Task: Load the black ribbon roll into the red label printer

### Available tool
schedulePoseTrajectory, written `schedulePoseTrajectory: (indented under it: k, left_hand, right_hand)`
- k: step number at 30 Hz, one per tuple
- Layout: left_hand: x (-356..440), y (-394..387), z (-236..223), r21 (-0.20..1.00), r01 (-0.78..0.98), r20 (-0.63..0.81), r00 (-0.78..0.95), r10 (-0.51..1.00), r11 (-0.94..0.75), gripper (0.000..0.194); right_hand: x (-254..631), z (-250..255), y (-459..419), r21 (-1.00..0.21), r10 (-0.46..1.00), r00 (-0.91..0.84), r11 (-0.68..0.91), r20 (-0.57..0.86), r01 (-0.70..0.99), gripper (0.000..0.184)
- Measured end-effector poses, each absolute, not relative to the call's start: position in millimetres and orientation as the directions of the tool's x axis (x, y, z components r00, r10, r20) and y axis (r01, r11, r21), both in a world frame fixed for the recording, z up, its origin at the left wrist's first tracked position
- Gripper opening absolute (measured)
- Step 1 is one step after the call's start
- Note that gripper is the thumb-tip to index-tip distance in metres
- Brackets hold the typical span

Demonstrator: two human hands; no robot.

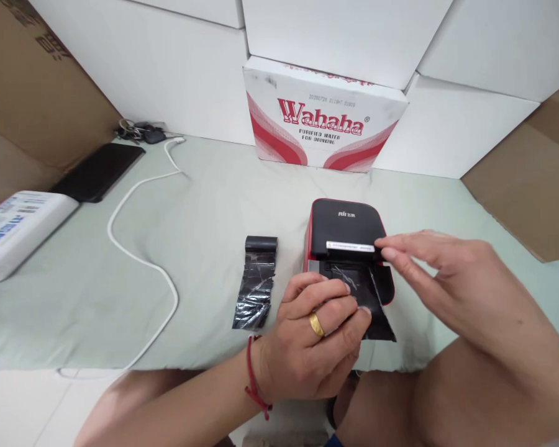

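A small red and black printer (pixel 347 217), apparently a label printer, sits on the cloth with its black lid slightly raised at the near side. Glossy black film (pixel 379 320) comes out of its front and hangs toward me. Over this film my left hand (pixel 314 335) is closed, fingers curled onto it; the thumb is hidden. My right hand (pixel 428 264) pinches the lid's right front corner between thumb and forefinger, beside a white label strip (pixel 350 247). Left of the printer lies a partly unrolled roll of black film (pixel 256 282).
A white and red Wahaha carton (pixel 326 118) stands behind the printer against white boxes (pixel 168 68). A white cable (pixel 142 254) winds across the left side. Also there are a black phone-like slab (pixel 100 172), keys (pixel 142 131) and a white device (pixel 25 230). Brown cardboard (pixel 533 180) stands at right.
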State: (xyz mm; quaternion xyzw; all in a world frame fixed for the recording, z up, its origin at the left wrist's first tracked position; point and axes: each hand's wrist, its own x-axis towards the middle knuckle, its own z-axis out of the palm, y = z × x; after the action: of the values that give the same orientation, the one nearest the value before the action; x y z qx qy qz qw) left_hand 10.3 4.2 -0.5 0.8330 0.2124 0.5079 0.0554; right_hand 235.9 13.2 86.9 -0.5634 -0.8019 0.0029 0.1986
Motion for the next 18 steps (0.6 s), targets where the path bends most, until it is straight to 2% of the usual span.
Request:
schedulePoseTrajectory:
  k: [4, 9, 14, 18]
  left_hand:
    - [0, 14, 6, 0.338, 0.305, 0.810, 0.387, 0.441, -0.890, 0.045]
    - [-10, 33, 5, 0.502, 0.438, 0.716, 0.273, 0.643, -0.745, 0.060]
    - [-14, 43, -2, 0.424, 0.490, 0.690, 0.371, 0.622, -0.762, 0.056]
    - [-11, 45, -2, 0.396, 0.514, 0.707, 0.358, 0.610, -0.761, 0.052]
  right_hand:
    - [236, 82, 5, -0.142, 0.921, -0.326, 0.359, 0.212, 0.922, 0.032]
    - [233, 84, 2, -0.068, 0.906, -0.363, 0.385, 0.219, 0.920, 0.035]
    - [230, 82, 0, 0.042, 0.885, -0.394, 0.397, 0.248, 0.917, 0.036]
    - [225, 78, -1, 0.143, 0.868, -0.409, 0.384, 0.281, 0.912, 0.036]
